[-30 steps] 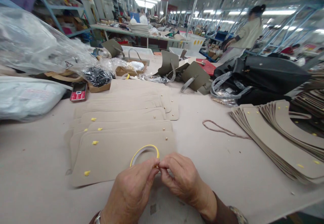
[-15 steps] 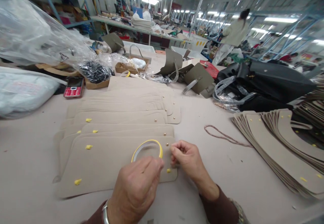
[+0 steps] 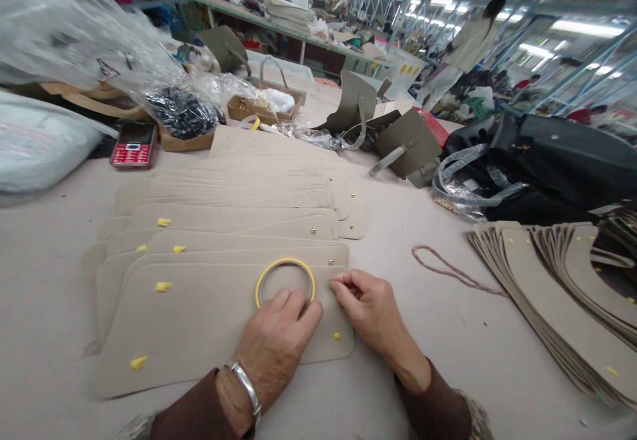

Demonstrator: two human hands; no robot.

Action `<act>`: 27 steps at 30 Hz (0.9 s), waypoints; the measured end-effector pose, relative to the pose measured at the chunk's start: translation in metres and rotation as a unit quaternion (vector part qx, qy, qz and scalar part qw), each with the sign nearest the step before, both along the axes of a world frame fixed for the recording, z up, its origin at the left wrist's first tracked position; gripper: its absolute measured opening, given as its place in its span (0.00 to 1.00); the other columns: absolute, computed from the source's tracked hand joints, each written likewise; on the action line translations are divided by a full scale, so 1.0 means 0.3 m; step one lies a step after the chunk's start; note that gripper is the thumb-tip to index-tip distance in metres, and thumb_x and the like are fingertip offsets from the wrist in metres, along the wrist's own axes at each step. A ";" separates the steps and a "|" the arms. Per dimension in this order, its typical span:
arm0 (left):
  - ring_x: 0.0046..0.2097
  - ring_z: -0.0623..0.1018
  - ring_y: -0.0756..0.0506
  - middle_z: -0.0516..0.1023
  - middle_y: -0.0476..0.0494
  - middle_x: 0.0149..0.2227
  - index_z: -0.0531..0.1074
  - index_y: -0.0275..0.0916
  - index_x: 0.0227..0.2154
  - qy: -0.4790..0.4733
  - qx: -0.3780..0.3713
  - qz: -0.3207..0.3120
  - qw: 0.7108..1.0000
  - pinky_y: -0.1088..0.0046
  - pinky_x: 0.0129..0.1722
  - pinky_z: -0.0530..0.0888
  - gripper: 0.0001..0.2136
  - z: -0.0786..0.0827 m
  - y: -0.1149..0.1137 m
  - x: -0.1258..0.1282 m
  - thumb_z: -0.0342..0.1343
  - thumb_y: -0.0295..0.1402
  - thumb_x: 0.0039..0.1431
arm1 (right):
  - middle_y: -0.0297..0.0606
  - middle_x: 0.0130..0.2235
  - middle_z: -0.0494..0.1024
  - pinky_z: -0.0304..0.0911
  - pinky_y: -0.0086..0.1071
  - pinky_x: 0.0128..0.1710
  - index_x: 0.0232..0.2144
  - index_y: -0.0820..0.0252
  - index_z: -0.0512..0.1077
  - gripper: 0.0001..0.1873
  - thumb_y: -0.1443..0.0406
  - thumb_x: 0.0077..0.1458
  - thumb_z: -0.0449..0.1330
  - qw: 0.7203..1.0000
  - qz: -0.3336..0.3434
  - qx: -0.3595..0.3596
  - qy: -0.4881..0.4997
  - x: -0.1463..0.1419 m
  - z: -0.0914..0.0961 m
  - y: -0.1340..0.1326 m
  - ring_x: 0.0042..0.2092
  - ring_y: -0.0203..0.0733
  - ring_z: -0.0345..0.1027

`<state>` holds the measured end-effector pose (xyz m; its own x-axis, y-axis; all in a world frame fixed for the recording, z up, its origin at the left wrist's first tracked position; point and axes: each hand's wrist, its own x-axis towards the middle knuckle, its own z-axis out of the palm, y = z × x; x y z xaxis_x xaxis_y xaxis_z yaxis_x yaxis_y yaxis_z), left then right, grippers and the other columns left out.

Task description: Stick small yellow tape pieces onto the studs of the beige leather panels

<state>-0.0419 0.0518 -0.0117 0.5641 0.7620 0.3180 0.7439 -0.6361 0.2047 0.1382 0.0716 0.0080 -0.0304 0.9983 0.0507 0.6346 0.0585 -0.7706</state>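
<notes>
Bright ceiling tube lights (image 3: 587, 27), faint shadows, wide-angle bending at edges

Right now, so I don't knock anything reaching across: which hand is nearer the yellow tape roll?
Left. The left hand lies against the roll's lower edge; the right hand is apart from it, to its right, over the beige panel.

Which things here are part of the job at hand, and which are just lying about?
In hand: left hand on a roll of yellow tape; right hand on the top beige leather panel.
Lying about: red mobile phone, brown cord, black bag.
</notes>
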 end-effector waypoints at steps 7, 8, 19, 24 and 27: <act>0.32 0.66 0.43 0.69 0.45 0.32 0.67 0.39 0.33 -0.024 0.003 0.003 1.000 0.67 0.30 0.67 0.06 -0.005 0.003 0.000 0.48 0.25 0.63 | 0.32 0.26 0.77 0.61 0.28 0.29 0.37 0.58 0.72 0.05 0.68 0.57 0.58 0.998 0.002 0.022 -0.066 0.001 -0.011 0.009 0.27 0.37 0.70; 0.32 0.66 0.43 0.69 0.45 0.32 0.67 0.39 0.33 -0.025 0.002 0.002 1.000 0.67 0.30 0.67 0.06 -0.004 0.003 0.000 0.48 0.24 0.62 | 0.30 0.24 0.75 0.61 0.28 0.27 0.41 0.58 0.70 0.08 0.66 0.56 0.59 0.998 -0.014 0.008 -0.054 0.008 -0.014 0.006 0.25 0.37 0.69; 0.32 0.67 0.42 0.69 0.46 0.31 0.67 0.40 0.32 -0.023 -0.001 0.005 1.000 0.67 0.30 0.68 0.06 -0.007 0.007 0.001 0.50 0.23 0.60 | 0.37 0.30 0.78 0.62 0.30 0.34 0.31 0.60 0.74 0.06 0.68 0.58 0.57 0.988 0.003 0.127 -0.090 -0.007 -0.042 -0.044 0.32 0.39 0.71; 0.32 0.68 0.42 0.70 0.46 0.31 0.67 0.40 0.31 -0.027 0.001 0.005 1.000 0.67 0.29 0.69 0.06 -0.002 0.008 0.003 0.50 0.23 0.60 | 0.33 0.25 0.74 0.59 0.28 0.29 0.26 0.60 0.73 0.07 0.69 0.56 0.58 0.992 -0.035 0.084 -0.093 -0.034 -0.049 0.002 0.27 0.36 0.67; 0.31 0.68 0.42 0.70 0.46 0.30 0.68 0.39 0.31 -0.025 0.008 0.008 1.000 0.66 0.29 0.70 0.06 -0.001 0.008 0.003 0.48 0.24 0.61 | 0.30 0.23 0.72 0.57 0.27 0.28 0.24 0.59 0.72 0.07 0.70 0.53 0.59 0.992 -0.035 0.060 -0.105 -0.034 -0.035 0.020 0.25 0.35 0.64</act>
<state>-0.0411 0.0541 -0.0121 0.5357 0.7651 0.3573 0.7429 -0.6281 0.2314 0.1281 0.0777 -0.0025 0.0156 0.9854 0.1696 0.7865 0.0926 -0.6106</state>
